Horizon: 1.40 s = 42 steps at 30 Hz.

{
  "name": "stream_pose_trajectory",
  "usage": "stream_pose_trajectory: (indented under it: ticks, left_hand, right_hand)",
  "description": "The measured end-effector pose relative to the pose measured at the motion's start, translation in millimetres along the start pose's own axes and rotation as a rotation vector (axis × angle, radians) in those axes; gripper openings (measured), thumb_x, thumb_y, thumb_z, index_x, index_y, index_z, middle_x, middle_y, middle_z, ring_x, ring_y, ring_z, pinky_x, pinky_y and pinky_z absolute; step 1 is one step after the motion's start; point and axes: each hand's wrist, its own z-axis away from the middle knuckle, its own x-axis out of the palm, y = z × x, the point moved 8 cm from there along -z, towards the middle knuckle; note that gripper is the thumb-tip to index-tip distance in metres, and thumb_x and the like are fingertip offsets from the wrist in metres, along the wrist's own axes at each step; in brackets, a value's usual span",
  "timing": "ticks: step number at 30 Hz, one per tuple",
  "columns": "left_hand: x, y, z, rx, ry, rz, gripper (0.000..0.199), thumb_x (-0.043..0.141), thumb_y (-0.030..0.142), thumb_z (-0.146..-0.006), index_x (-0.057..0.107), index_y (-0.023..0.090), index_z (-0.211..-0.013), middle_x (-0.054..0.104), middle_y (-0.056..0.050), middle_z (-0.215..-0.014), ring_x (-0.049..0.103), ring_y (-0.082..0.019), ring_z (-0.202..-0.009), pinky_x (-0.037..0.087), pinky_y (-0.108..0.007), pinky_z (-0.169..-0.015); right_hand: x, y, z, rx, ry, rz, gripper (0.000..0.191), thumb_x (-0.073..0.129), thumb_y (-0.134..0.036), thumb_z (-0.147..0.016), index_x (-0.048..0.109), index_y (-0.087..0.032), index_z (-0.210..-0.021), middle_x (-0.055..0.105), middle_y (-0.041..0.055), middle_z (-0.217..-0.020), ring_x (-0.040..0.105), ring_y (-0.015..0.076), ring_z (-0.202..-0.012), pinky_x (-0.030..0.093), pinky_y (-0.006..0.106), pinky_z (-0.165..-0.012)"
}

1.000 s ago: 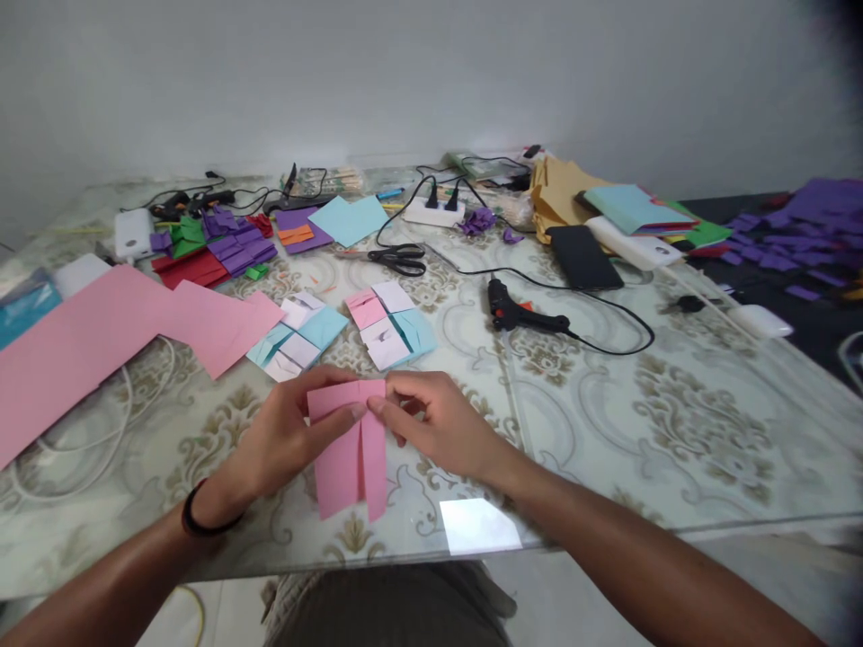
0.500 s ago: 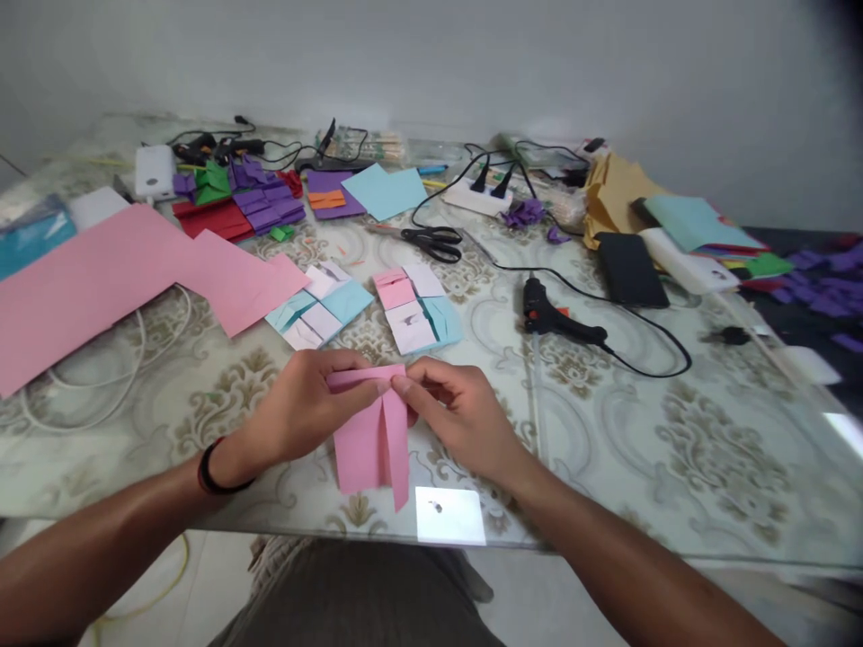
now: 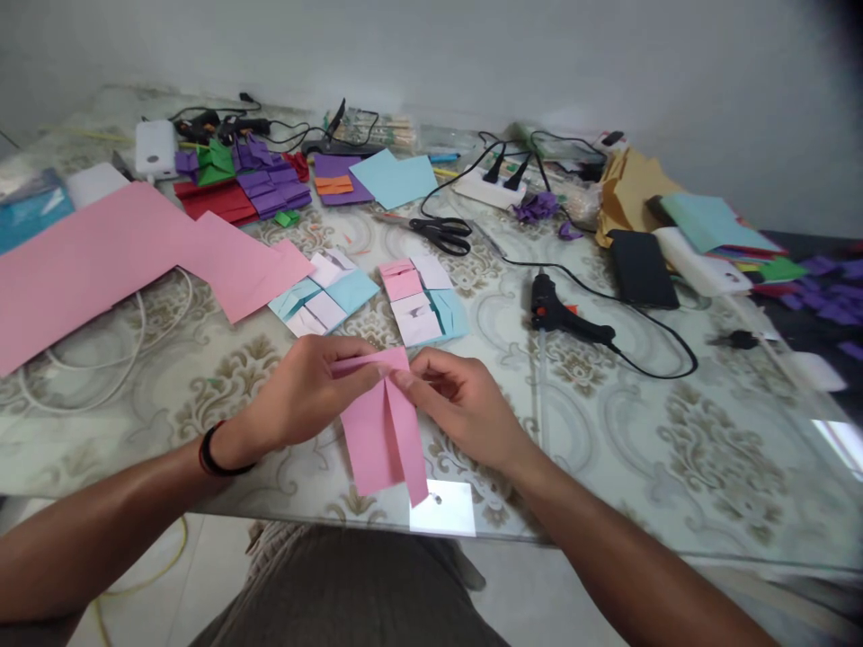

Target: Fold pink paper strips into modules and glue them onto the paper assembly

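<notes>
A piece of pink paper (image 3: 375,444), creased lengthwise with its right flap standing partly up, is held between my two hands near the table's front edge. My left hand (image 3: 322,388) pinches its upper edge, thumb on top and fingers behind. Close beside that thumb, my right hand (image 3: 459,401) grips the upper right part between thumb and fingers; some of its fingertips are hidden. Just beyond the hands lie two folded-paper squares, a blue and white one (image 3: 353,296) and a pink, white and blue one (image 3: 445,313).
Larger pink sheets (image 3: 87,265) cover the left side over a white cable (image 3: 138,350). Black scissors (image 3: 441,235), a power strip (image 3: 486,189) and purple folded pieces (image 3: 273,189) lie farther back. To the right are a corded glue gun (image 3: 566,314) and a black phone-like slab (image 3: 644,270).
The lower end of the pink paper has swung to the right, while both hands keep their pinch at its top. The whole view has shifted slightly.
</notes>
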Motion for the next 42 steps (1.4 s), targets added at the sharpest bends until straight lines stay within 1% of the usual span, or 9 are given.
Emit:
stream_pose_trajectory:
  ticks: [3,12,16,19,23,27,34,39,42]
  left_hand:
    - [-10.0,-5,-3,-0.015,0.071,0.039,0.031,0.062,0.038,-0.095,0.068,0.017,-0.073,0.054,0.003,-0.064,0.046,-0.012,-0.061,0.034,-0.026,-0.056]
    - [11.0,-25,-10,-0.039,-0.201,0.167,0.012,0.071,0.03,-0.088,0.073,0.019,-0.093,0.062,0.003,-0.071,0.054,-0.012,-0.062,0.037,-0.023,-0.054]
    - [0.7,-26,-14,-0.071,-0.104,0.285,0.012,0.073,0.03,-0.087,0.072,0.018,-0.089,0.056,0.004,-0.065,0.045,-0.009,-0.053,0.028,-0.021,-0.047]
    - [-7.9,-23,-17,-0.074,-0.044,0.373,0.012,0.076,0.028,-0.084,0.07,0.019,-0.084,0.055,0.004,-0.064,0.044,-0.008,-0.052,0.03,-0.02,-0.046]
    - [-8.0,-16,-16,-0.05,-0.046,0.326,0.012,0.079,0.03,-0.082,0.077,0.02,-0.089,0.071,0.0,-0.078,0.06,-0.012,-0.064,0.042,-0.021,-0.053]
    - [-9.5,-10,-13,0.016,0.017,0.196,0.018,0.079,0.033,-0.086,0.084,0.022,-0.1,0.082,-0.004,-0.099,0.073,-0.019,-0.088,0.056,-0.025,-0.074]
    - [-11.2,-15,-11,0.019,0.116,0.17,0.018,0.078,0.031,-0.086,0.085,0.021,-0.098,0.085,-0.005,-0.097,0.077,-0.022,-0.09,0.062,-0.028,-0.078]
    - [-8.4,-19,-13,-0.018,0.098,0.283,0.017,0.081,0.029,-0.082,0.086,0.021,-0.096,0.085,-0.005,-0.095,0.078,-0.022,-0.087,0.062,-0.029,-0.077]
    - [-5.5,-17,-14,0.014,0.052,0.334,0.016,0.084,0.029,-0.08,0.086,0.023,-0.095,0.084,-0.005,-0.105,0.077,-0.024,-0.098,0.062,-0.033,-0.089]
  right_hand:
    - [2,5,-1,0.053,-0.067,0.033,0.029,0.068,-0.042,-0.094,0.062,-0.019,-0.077,0.06,-0.0016,-0.07,0.052,0.0121,-0.062,0.041,0.025,-0.057]
    - [-3,10,-2,0.044,-0.174,0.258,0.02,0.069,-0.037,-0.094,0.072,-0.019,-0.084,0.061,-0.0026,-0.064,0.052,0.0119,-0.058,0.037,0.024,-0.053]
    - [-21,-2,-4,-0.026,-0.089,0.272,0.017,0.071,-0.034,-0.094,0.079,-0.023,-0.104,0.076,0.0005,-0.084,0.065,0.0149,-0.07,0.046,0.025,-0.06]
    - [-38,-10,-4,-0.087,0.019,0.243,0.02,0.072,-0.03,-0.092,0.082,-0.025,-0.109,0.082,0.0029,-0.104,0.073,0.02,-0.088,0.055,0.029,-0.074]
    - [-42,-11,-4,-0.111,0.073,0.24,0.019,0.073,-0.029,-0.092,0.084,-0.026,-0.106,0.084,0.0031,-0.103,0.076,0.0225,-0.091,0.06,0.034,-0.081]
    - [-37,-6,-5,-0.104,0.069,0.222,0.018,0.073,-0.028,-0.091,0.084,-0.026,-0.105,0.084,0.0022,-0.102,0.078,0.0215,-0.091,0.061,0.033,-0.083]
    - [-30,-5,-6,-0.102,0.067,0.12,0.024,0.078,-0.031,-0.089,0.083,-0.027,-0.113,0.082,0.0034,-0.115,0.077,0.0237,-0.105,0.061,0.038,-0.096]
    - [-30,-5,-8,-0.131,0.075,0.066,0.018,0.074,-0.027,-0.092,0.084,-0.028,-0.107,0.084,0.0025,-0.109,0.078,0.0213,-0.1,0.062,0.037,-0.094]
    - [-31,-7,-8,-0.175,0.071,0.058,0.021,0.071,-0.021,-0.092,0.085,-0.028,-0.105,0.083,0.0023,-0.109,0.078,0.0205,-0.101,0.061,0.036,-0.094]
